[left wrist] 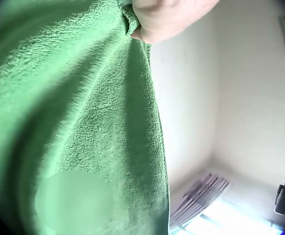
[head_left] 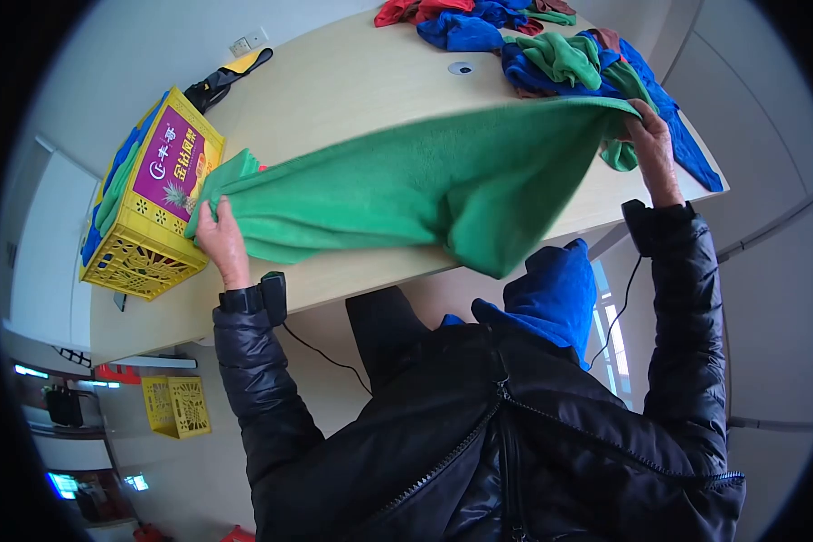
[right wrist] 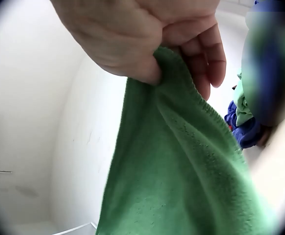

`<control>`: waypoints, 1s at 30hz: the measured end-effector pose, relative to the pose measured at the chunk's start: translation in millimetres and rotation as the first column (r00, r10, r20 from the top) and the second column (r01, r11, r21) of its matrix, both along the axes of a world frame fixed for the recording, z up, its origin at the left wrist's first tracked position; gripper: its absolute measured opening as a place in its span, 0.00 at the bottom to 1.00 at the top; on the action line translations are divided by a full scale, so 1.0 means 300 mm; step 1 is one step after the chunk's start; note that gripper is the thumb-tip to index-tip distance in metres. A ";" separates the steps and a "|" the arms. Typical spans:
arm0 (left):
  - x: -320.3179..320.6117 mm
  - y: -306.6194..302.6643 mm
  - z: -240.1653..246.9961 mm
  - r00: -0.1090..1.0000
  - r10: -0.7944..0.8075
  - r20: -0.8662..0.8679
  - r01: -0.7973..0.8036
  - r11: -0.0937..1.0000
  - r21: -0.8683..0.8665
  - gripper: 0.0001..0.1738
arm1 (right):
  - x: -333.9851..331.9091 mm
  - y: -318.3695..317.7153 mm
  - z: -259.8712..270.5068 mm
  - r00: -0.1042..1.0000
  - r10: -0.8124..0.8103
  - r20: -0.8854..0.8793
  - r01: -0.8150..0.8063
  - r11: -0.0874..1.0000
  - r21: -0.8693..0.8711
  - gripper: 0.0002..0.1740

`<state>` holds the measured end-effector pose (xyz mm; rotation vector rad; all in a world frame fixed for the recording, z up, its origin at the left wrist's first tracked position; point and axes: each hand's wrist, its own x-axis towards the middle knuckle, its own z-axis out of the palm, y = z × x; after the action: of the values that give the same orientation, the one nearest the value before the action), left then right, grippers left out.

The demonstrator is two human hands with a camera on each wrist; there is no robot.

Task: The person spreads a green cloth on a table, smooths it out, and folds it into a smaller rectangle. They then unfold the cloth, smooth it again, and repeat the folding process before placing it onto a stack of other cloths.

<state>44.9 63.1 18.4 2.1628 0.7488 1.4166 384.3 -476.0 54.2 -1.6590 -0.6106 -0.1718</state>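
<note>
A green towel [head_left: 379, 181] is stretched between both hands above the table, its lower edge sagging in folds toward the table's front edge. My left hand [head_left: 221, 242] pinches one end of it beside the yellow crate. The right hand [head_left: 652, 149] grips a corner at the other end, held higher and near the pile of cloths. In the left wrist view the towel [left wrist: 98, 122] hangs in pleats from the left hand [left wrist: 169, 17]. The right wrist view shows the right hand [right wrist: 147, 39] with thumb and fingers closed over the hemmed corner.
A yellow crate [head_left: 144, 226] holding blue and green cloths stands at the table's left. Piles of blue and green cloths [head_left: 569, 63] and red and blue cloths [head_left: 461, 27] lie at the back right. A blue cloth [head_left: 551, 289] lies over the person's leg. Another yellow crate [head_left: 176, 406] sits on the floor.
</note>
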 end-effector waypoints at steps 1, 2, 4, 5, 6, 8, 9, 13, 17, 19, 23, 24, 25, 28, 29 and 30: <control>-0.005 0.011 0.001 0.998 -0.032 0.049 0.033 0.999 -0.006 0.13 | 0.011 -0.015 0.004 0.999 -0.039 -0.017 0.039 0.999 -0.003 0.10; -0.008 0.020 -0.001 0.993 -0.066 0.096 0.067 0.998 -0.012 0.13 | 0.025 -0.032 -0.003 0.999 -0.042 -0.018 0.042 0.999 -0.004 0.10; -0.014 0.024 -0.008 0.984 -0.103 0.144 0.107 0.994 -0.020 0.13 | 0.045 -0.054 -0.017 1.000 -0.007 -0.030 0.004 0.994 -0.106 0.12; -0.019 0.023 -0.010 0.992 -0.084 0.099 0.085 0.996 -0.011 0.12 | 0.049 -0.063 -0.023 0.999 0.010 -0.037 -0.016 0.988 -0.157 0.13; -0.025 0.021 -0.011 0.997 -0.063 0.054 0.063 0.998 0.000 0.11 | 0.052 -0.071 -0.030 0.999 0.007 -0.037 -0.012 0.987 -0.158 0.13; -0.034 0.018 -0.014 0.999 -0.042 0.010 0.041 0.999 0.013 0.11 | 0.059 -0.080 -0.040 0.994 0.029 -0.108 -0.039 0.996 -0.084 0.13; -0.037 0.011 -0.013 1.000 0.006 -0.018 -0.004 0.994 0.106 0.10 | 0.056 -0.074 -0.034 0.989 0.045 -0.142 -0.052 0.998 -0.046 0.13; -0.059 0.006 0.007 0.983 0.163 -0.088 -0.126 0.937 0.325 0.10 | 0.046 -0.094 0.030 0.979 0.084 -0.187 -0.090 0.996 -0.022 0.14; -0.095 0.040 0.034 0.973 0.193 -0.128 -0.141 0.933 0.331 0.09 | 0.046 -0.102 0.085 0.969 0.167 -0.184 -0.149 0.983 0.108 0.14; -0.115 0.069 0.054 0.994 0.076 -0.078 -0.057 0.973 0.222 0.08 | 0.058 -0.109 0.108 0.966 0.178 -0.187 -0.154 0.979 0.134 0.13; -0.208 0.132 0.183 0.963 -0.202 0.178 0.243 0.938 -0.247 0.09 | 0.079 -0.147 0.179 0.967 0.210 -0.144 -0.176 0.960 0.217 0.12; -0.238 0.145 0.225 0.873 -0.307 0.379 0.430 0.851 -0.301 0.11 | 0.081 -0.154 0.200 0.969 0.226 -0.098 -0.196 0.949 0.248 0.12; -0.262 0.154 0.256 0.735 -0.368 0.570 0.606 0.734 -0.307 0.14 | 0.085 -0.154 0.216 0.969 0.242 -0.050 -0.219 0.935 0.280 0.12; -0.292 0.126 0.345 0.713 -0.358 0.603 0.603 0.752 -0.266 0.15 | 0.032 -0.129 0.273 0.980 0.189 -0.060 -0.149 0.904 0.400 0.11; -0.296 0.116 0.364 0.700 -0.356 0.619 0.604 0.758 -0.246 0.16 | 0.015 -0.121 0.284 0.985 0.159 -0.068 -0.111 0.883 0.457 0.10; -0.299 0.104 0.379 0.699 -0.357 0.620 0.604 0.758 -0.245 0.16 | 0.003 -0.114 0.294 0.985 0.159 -0.068 -0.111 0.883 0.457 0.10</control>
<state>-44.8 94.3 132.0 1.3540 0.1945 1.3019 385.2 -510.4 142.3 -1.1610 -0.5557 -0.1142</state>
